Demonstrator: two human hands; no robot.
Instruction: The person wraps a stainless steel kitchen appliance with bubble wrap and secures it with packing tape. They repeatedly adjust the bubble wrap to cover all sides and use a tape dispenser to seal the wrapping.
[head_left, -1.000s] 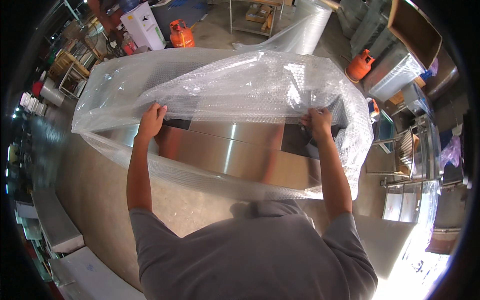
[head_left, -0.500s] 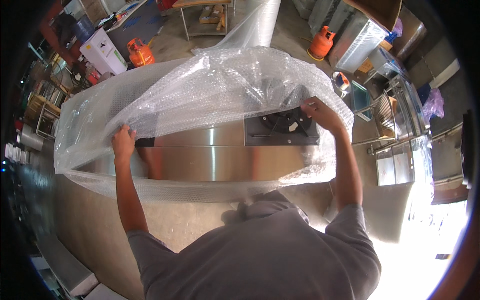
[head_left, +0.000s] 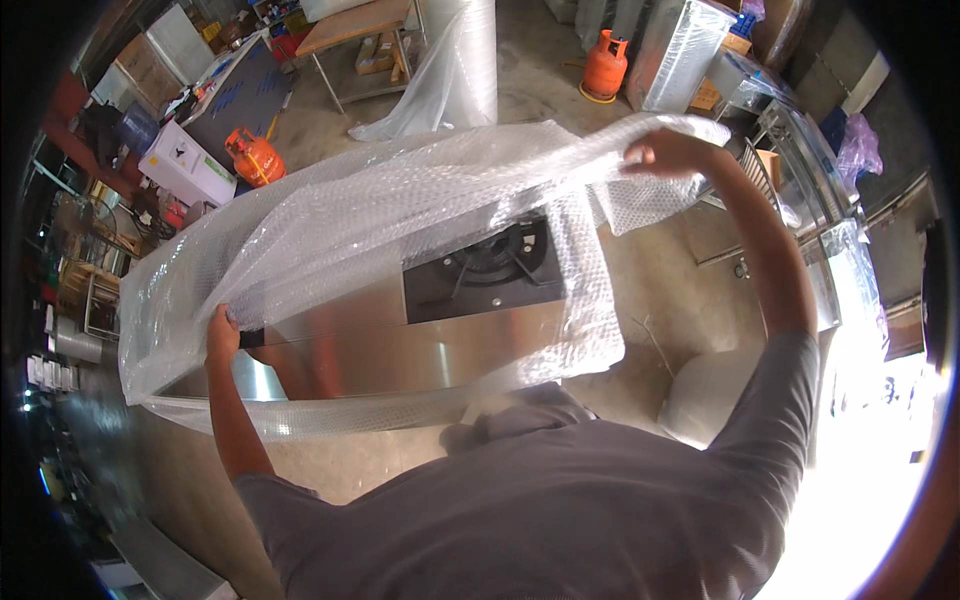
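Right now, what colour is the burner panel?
The burner panel is black, seen in the head view.

- We count two hands: left hand (head_left: 222, 336) and right hand (head_left: 676, 152).
- We see one steel unit (head_left: 370, 358).
- On it we find one burner (head_left: 490, 258) in sight.
- Bubble wrap (head_left: 330, 215): we cannot tell how many sheets.
- We count one wrap roll (head_left: 470, 65).
- Two orange cylinders: left cylinder (head_left: 257, 160), right cylinder (head_left: 604, 70).
- One wood-topped bench (head_left: 352, 27).
- One water dispenser (head_left: 190, 170).
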